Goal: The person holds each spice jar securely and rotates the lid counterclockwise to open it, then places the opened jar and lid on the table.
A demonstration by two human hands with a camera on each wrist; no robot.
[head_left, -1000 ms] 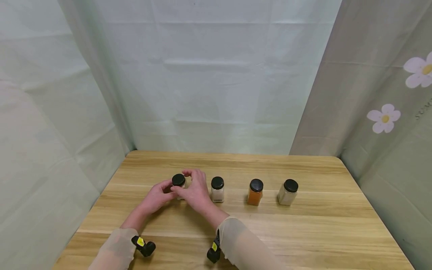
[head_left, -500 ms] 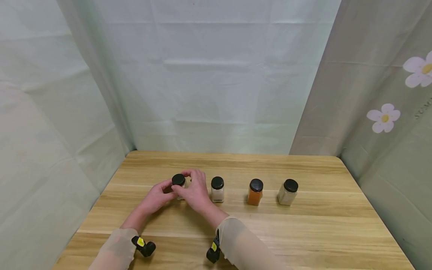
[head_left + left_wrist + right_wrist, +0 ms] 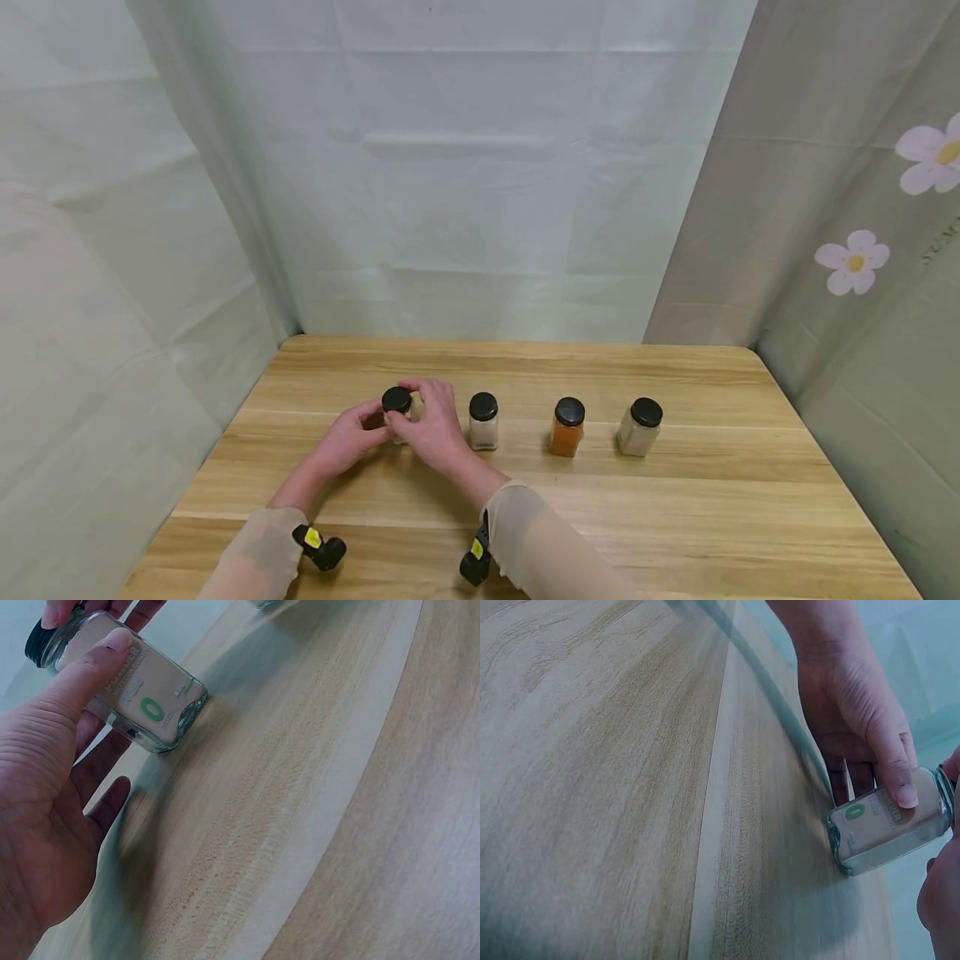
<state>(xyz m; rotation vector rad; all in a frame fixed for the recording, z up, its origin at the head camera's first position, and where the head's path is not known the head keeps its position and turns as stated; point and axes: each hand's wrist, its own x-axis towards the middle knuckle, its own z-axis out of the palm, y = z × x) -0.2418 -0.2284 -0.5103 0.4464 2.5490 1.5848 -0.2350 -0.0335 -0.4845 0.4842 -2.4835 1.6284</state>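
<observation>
A square glass spice jar (image 3: 142, 697) with pale powder stands at the left of the row, its black lid (image 3: 397, 399) on top. My left hand (image 3: 348, 437) grips the jar's body, the thumb lying across the printed face with its green ring. From the other side, my right hand (image 3: 435, 429) pinches the lid between thumb and fingers. In the right wrist view the left hand (image 3: 855, 712) holds the glass, while part of the right hand (image 3: 946, 892) shows by the neck. The right fingers partly hide the jar in the head view.
To the right stand a jar of white powder (image 3: 483, 432), a jar of orange powder (image 3: 566, 437) and another pale jar (image 3: 637, 437), all black-lidded. They share a wooden table (image 3: 712, 517). Pale curtains (image 3: 480, 208) hang behind and at both sides.
My right fingers have shifted slightly round the lid: the far fingertip moved left, the thumb a little right. The left hand and the jar keep their place.
</observation>
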